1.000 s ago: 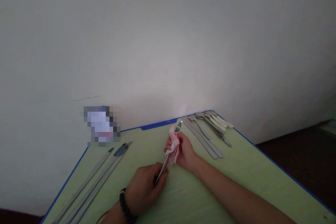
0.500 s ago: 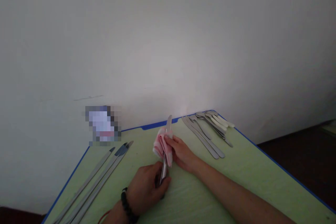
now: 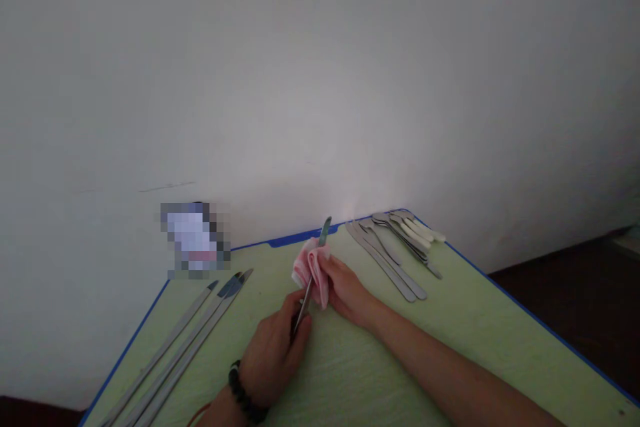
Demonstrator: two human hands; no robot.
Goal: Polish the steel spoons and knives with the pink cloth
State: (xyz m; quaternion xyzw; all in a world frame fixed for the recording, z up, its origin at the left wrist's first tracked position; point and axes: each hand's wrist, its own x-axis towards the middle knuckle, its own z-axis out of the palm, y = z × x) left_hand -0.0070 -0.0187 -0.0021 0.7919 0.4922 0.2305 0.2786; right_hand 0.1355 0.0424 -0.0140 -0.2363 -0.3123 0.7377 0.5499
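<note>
My left hand (image 3: 280, 347) is closed around the handle of a metal table knife (image 3: 303, 310), which points up and away from me. A pink and white cloth (image 3: 311, 270) wraps the middle of the knife, and the blade tip sticks out beyond it. My right hand (image 3: 347, 290) pinches the cloth against the knife from the right side. Both hands are over the middle of the light green table (image 3: 360, 373). Three table knives (image 3: 183, 340) lie side by side to the left of my left hand.
Right of my hands lie two more knives (image 3: 385, 263), a fork (image 3: 383, 245), several metal spoons (image 3: 403, 237) and white-handled cutlery (image 3: 417, 230). A blurred-out phone-like object (image 3: 193, 237) leans at the back left. A pale wall (image 3: 320, 80) rises behind the table's blue edge.
My left hand has moved slightly left and up with the handle, and the knife now leans more to the right. The cloth has shifted slightly. The laid-out cutlery stays where it was.
</note>
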